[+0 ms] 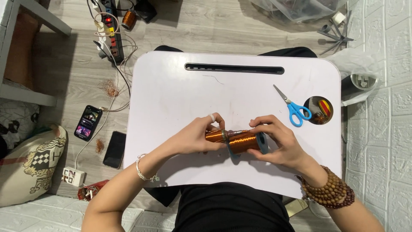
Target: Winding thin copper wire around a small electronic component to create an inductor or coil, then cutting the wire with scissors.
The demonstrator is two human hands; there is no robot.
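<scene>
- Copper-coloured wire is wound on two spools held over the middle of the white bench (171, 86): a large spool (245, 142) with grey-blue end flanges, and a small spool (216, 135) pressed end to end against its left side.
- Left hand (198, 136) has its fingers curled around the small spool, pinching it from above and below; a white ring sits on one finger and a silver bracelet (143, 171) on the wrist.
- Right hand (279, 144) is wrapped around the right end of the large spool, fingers over the top and thumb towards the flange; a brown bead bracelet (328, 191) circles that wrist.
- Both spools lie on their sides, axes running left to right, just above or touching the bench top; which of the two cannot be told.
- Blue-handled scissors (294, 107) lie on the bench to the right, well apart from the hands, blades pointing up and left.
- Just beside the scissors, a round cup hole (318, 110) in the bench holds small red and yellow items.
- A long dark slot (234, 68) runs along the far edge of the bench.
- On the wooden floor to the left lie a lit phone (88, 122), a dark phone (115, 149), a power strip (112, 36) with cables, and another copper spool (128, 19).
</scene>
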